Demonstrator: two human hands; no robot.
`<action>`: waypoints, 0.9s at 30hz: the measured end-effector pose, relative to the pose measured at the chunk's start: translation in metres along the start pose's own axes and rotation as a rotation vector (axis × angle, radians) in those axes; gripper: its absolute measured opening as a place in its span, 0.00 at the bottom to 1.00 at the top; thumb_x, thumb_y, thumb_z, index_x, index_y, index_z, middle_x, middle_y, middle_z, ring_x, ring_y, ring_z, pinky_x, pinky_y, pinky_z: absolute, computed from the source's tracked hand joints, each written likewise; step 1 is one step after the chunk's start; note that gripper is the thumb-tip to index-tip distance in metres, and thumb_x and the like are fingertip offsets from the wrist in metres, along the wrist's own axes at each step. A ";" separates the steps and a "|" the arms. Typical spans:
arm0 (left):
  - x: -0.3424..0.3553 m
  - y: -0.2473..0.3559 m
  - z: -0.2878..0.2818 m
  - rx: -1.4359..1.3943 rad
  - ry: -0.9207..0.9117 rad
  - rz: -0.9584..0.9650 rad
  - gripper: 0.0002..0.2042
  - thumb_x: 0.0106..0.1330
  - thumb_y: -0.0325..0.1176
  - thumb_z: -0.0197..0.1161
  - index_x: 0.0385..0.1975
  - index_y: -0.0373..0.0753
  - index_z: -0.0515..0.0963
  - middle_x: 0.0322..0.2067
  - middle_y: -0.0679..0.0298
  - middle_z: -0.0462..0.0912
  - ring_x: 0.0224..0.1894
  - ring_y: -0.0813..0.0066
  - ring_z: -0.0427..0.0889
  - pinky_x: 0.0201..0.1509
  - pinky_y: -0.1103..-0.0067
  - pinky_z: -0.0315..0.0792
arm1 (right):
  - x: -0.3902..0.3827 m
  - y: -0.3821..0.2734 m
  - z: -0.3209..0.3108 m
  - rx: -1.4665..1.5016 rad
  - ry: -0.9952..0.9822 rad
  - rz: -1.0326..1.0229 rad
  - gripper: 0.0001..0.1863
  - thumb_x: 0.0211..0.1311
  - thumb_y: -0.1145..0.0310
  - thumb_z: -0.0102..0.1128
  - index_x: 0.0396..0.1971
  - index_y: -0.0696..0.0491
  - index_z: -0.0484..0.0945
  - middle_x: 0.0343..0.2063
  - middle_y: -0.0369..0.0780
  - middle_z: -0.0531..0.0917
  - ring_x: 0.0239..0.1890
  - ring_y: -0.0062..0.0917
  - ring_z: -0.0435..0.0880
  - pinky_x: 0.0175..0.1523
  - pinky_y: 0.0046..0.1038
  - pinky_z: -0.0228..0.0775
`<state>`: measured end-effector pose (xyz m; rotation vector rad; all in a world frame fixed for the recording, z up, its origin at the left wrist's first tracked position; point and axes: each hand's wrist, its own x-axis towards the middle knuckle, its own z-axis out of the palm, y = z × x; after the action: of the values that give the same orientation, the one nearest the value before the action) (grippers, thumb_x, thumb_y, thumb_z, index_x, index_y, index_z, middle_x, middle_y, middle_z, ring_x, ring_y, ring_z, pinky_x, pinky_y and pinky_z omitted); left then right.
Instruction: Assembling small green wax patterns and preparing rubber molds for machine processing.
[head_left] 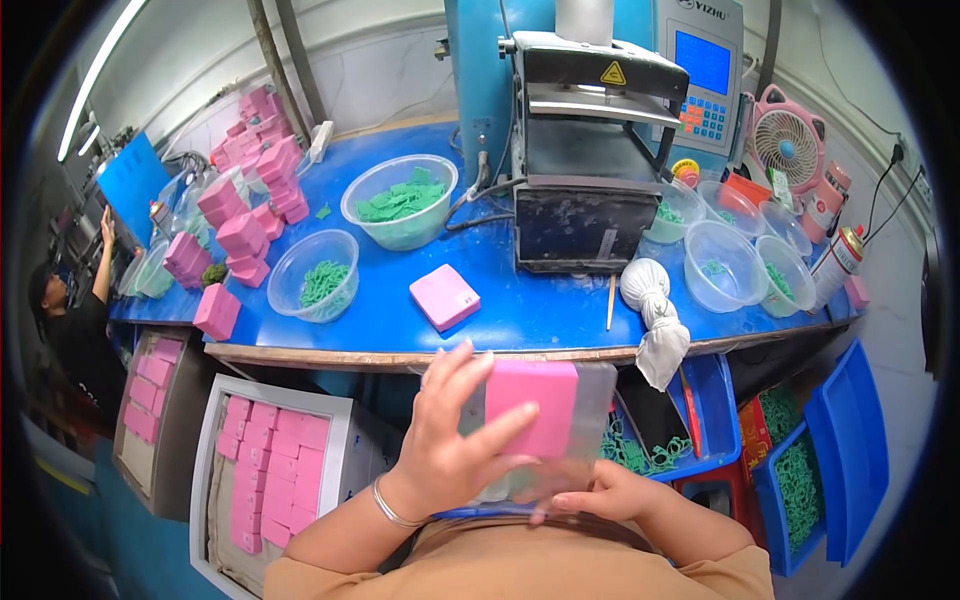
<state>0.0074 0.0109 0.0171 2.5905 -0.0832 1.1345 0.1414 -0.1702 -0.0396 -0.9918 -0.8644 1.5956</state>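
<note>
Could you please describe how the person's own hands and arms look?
The left hand has a slim, silver-coloured bangle at its wrist; no glove shows on it or on the right hand. Short, tan sleeves leave the forearms bare.

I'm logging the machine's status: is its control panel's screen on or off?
On: the screen is lit bright blue above the keypad.

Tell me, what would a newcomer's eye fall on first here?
Probably the bright pink block in the middle foreground, with the left hand against it. Next, perhaps, the bulky dark press rising behind it on the vivid blue worktop. The stacked pink blocks at the worktop's left and the large clear bowl of green pieces left of the press also stand out.
</note>
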 end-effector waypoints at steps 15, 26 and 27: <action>0.031 -0.114 0.028 0.319 -0.123 -0.518 0.29 0.44 0.45 0.68 0.42 0.34 0.66 0.43 0.54 0.69 0.46 0.55 0.67 0.50 0.66 0.62 | -0.012 -0.149 -0.017 0.267 0.197 -0.350 0.35 0.55 0.68 0.47 0.62 0.58 0.46 0.41 0.60 0.75 0.23 0.34 0.81 0.26 0.28 0.74; 0.029 -0.115 0.032 0.378 -0.065 -0.436 0.28 0.45 0.42 0.67 0.42 0.32 0.64 0.39 0.52 0.68 0.43 0.54 0.68 0.48 0.67 0.63 | 0.025 -0.187 -0.067 0.290 0.488 -0.581 0.21 0.62 0.67 0.47 0.51 0.64 0.63 0.43 0.53 0.76 0.36 0.30 0.81 0.40 0.25 0.77; 0.028 -0.116 0.032 0.380 -0.070 -0.448 0.28 0.45 0.42 0.67 0.42 0.32 0.64 0.39 0.52 0.68 0.43 0.54 0.68 0.48 0.67 0.63 | 0.028 -0.187 -0.071 0.294 0.485 -0.569 0.21 0.62 0.67 0.47 0.51 0.64 0.63 0.43 0.53 0.76 0.36 0.30 0.81 0.40 0.25 0.77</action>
<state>0.0699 0.1131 -0.0128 2.7580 0.7254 0.9621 0.2739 -0.0977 0.0949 -0.7792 -0.4918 0.9081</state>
